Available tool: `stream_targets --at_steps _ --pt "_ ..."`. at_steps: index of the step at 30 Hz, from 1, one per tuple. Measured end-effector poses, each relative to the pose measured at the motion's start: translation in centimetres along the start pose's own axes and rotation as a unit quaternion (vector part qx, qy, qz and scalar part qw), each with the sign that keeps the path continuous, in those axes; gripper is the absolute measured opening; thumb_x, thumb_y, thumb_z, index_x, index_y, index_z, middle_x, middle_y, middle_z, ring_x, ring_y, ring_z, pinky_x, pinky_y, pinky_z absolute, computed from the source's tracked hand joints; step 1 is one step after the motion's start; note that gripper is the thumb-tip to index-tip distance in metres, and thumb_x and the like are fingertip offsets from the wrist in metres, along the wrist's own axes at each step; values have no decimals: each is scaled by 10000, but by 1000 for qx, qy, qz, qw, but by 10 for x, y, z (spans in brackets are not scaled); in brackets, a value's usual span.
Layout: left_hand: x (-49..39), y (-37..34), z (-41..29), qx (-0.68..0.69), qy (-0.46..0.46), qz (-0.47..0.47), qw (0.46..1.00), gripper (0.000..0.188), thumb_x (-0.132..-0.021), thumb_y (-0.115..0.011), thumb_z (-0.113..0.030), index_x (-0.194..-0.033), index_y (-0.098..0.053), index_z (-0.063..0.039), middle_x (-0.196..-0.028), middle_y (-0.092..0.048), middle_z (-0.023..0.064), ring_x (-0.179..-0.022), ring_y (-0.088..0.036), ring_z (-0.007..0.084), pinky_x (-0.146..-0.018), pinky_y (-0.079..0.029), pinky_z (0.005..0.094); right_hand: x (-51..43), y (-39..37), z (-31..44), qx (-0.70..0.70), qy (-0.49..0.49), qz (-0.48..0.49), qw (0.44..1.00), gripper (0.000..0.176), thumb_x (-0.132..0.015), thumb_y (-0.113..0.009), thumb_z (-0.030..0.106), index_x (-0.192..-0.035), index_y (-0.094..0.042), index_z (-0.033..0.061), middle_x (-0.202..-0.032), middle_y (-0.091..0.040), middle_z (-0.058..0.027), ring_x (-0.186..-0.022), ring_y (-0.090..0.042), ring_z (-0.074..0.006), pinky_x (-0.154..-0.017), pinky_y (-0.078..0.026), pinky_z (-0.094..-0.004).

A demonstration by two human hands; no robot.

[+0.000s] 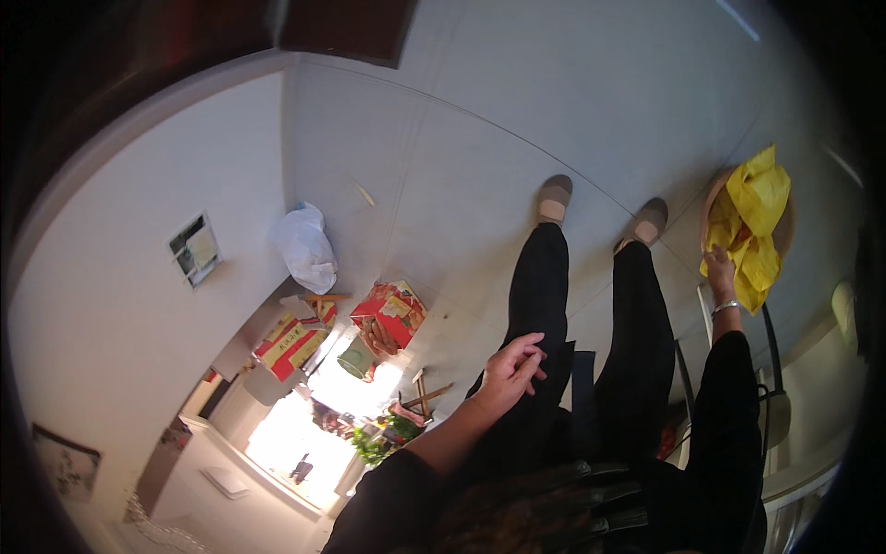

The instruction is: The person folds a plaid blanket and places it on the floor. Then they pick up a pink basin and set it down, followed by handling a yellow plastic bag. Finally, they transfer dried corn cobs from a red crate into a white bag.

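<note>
My right hand (720, 271), with a bracelet at its wrist, grips the edge of a yellow plastic bag (758, 201). The bag lies crumpled in a round bin or basket (787, 228) on the floor at the right and hangs over its near rim. Something reddish shows between the bag's folds; what it is I cannot tell. My left hand (513, 368) hovers above my left thigh with loosely bent fingers, holding nothing.
White plastic bag (309, 249) against the wall; red cardboard box (391, 311), green bucket (355, 358) and another red and yellow box (291, 343) on the floor at the left. Wooden stool-like frame (423, 396) by green plants (370, 447). Chair legs stand near my right arm.
</note>
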State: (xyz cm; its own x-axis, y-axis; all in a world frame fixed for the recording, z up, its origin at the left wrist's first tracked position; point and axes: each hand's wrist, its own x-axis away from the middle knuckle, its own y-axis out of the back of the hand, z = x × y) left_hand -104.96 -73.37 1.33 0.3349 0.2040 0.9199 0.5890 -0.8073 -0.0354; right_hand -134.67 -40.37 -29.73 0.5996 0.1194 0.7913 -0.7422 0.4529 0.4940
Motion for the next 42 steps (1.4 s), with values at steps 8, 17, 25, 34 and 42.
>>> stream_targets --at_steps 8,17,25,34,42 --pt "27 47 51 191 -73 -28 979 314 -907 -523 -43 -1220 -502 -42 -941 -578 98 -781 -619 167 -632 -545 278 116 -29 268 -185 118 150 964 363 -887 -584 192 -1195 -535 8 -1010 -597 -29 -864 -562 -125 -765 -452 -260" --pt "101 61 168 220 -93 -235 942 311 -864 -560 -75 -1169 -530 -19 -869 -623 106 -715 -638 184 -654 -552 307 259 -29 476 -61 280 289 913 357 -888 -584 282 -1177 -551 76 -1007 -629 -64 -860 -604 -152 -763 -464 -276" --pt "172 -44 283 301 127 -322 889 308 -747 -655 -167 -1019 -657 -22 -822 -669 101 -751 -648 193 -657 -524 329 317 -72 490 -68 227 395 888 257 -887 -575 241 -1073 -560 64 -930 -619 -96 -787 -619 -196 -684 -516 -315" --pt "126 -44 369 390 69 -348 850 310 -765 -646 -205 -1008 -673 -16 -873 -683 116 -804 -642 192 -751 -498 319 376 -150 476 97 199 338 915 302 -887 -557 234 -1125 -514 52 -961 -601 -113 -785 -608 -209 -653 -506 -310" --pt "164 63 399 605 28 -292 740 367 -766 -590 -85 -1121 -577 5 -822 -634 103 -738 -650 200 -612 -535 327 431 -250 477 171 233 259 922 359 -874 -506 197 -1207 -459 71 -1024 -564 -124 -821 -586 -242 -671 -498 -346"
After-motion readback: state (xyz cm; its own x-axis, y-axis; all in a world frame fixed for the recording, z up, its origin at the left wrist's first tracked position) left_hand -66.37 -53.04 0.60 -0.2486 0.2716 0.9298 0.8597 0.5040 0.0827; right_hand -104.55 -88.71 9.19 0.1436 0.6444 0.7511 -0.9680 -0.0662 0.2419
